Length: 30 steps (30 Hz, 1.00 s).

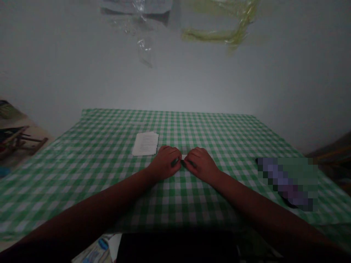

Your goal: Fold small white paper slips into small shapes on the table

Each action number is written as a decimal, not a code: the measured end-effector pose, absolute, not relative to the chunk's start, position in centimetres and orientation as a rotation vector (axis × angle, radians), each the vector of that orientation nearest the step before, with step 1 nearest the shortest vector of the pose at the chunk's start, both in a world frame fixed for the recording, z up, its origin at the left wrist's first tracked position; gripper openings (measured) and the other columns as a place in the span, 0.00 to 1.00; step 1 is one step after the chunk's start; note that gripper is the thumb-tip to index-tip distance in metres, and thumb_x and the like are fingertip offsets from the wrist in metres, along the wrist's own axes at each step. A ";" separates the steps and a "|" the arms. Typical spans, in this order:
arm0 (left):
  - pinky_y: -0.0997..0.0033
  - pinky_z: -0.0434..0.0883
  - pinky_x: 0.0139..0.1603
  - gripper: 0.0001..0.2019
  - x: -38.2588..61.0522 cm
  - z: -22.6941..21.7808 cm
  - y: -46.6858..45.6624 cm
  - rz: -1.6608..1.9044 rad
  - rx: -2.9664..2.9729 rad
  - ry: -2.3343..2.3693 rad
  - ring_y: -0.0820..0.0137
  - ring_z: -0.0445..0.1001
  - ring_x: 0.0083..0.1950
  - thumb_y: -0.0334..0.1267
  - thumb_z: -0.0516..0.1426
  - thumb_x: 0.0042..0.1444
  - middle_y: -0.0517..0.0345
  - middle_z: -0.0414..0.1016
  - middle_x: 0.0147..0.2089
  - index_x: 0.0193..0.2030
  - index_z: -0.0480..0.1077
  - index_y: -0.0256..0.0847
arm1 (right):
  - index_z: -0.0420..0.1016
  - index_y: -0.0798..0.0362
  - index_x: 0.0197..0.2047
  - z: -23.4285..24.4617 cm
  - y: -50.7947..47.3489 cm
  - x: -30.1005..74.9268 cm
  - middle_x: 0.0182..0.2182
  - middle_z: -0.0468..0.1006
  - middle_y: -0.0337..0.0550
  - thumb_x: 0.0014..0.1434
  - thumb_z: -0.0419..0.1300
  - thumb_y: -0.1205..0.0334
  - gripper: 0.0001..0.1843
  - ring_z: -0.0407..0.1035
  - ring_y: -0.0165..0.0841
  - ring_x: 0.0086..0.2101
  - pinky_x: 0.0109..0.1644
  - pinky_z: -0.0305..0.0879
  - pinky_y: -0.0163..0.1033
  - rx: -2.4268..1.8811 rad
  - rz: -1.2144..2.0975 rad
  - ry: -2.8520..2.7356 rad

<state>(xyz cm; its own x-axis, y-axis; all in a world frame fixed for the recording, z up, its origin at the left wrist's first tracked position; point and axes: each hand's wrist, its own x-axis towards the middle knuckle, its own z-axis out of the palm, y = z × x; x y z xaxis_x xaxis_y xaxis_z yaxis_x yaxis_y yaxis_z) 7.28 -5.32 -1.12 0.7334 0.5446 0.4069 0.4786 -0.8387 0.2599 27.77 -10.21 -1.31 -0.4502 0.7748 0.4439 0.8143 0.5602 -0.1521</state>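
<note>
My left hand (168, 161) and my right hand (200, 163) meet over the middle of the table, fingers curled and thumbs toward me. Between their fingertips shows a sliver of a small white piece (184, 157) that looks like paper. Both hands pinch it from either side, and most of it is hidden behind the fingers. Just beyond my left hand, to its left, lies a stack of white printed sheets (146, 143) with slightly uneven edges.
A green and white checked tablecloth (208, 131) covers the table, which stands against a pale wall (175, 80). On the right lies a dark-edged, pixelated object (287, 186). Wooden furniture (24, 140) stands beyond the table on the left.
</note>
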 end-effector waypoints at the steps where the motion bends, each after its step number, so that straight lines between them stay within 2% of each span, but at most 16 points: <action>1: 0.59 0.62 0.58 0.06 7.3 -1.2 -5.3 0.712 2.795 0.831 0.64 0.72 0.49 0.34 0.54 0.56 0.55 0.76 0.43 0.40 0.68 0.41 | 0.76 0.52 0.35 -1.4 -10.2 27.8 0.34 0.75 0.45 0.68 0.53 0.59 0.14 0.65 0.37 0.39 0.45 0.56 0.43 -1.283 -0.097 -2.328; 7: 0.57 0.59 0.61 0.05 7.3 -1.2 -5.4 0.743 2.791 0.827 0.65 0.72 0.49 0.34 0.53 0.58 0.57 0.76 0.41 0.40 0.68 0.42 | 0.76 0.52 0.36 -1.3 -10.1 28.0 0.35 0.76 0.46 0.68 0.52 0.58 0.14 0.66 0.38 0.40 0.46 0.57 0.44 -1.280 -0.002 -2.303; 22: 0.59 0.60 0.58 0.04 7.2 -1.1 -5.1 0.817 2.781 0.801 0.65 0.72 0.49 0.34 0.54 0.59 0.56 0.77 0.43 0.40 0.69 0.41 | 0.76 0.53 0.37 -1.5 -9.7 28.4 0.36 0.76 0.46 0.67 0.54 0.59 0.11 0.67 0.38 0.40 0.47 0.58 0.43 -1.260 0.011 -2.269; 30: 0.61 0.61 0.52 0.04 7.5 0.6 -4.7 0.558 2.822 0.792 0.66 0.74 0.47 0.34 0.54 0.57 0.59 0.76 0.40 0.38 0.69 0.41 | 0.73 0.53 0.34 -1.9 -9.5 28.4 0.33 0.76 0.46 0.65 0.56 0.62 0.08 0.67 0.37 0.38 0.44 0.61 0.43 -1.182 -0.036 -2.225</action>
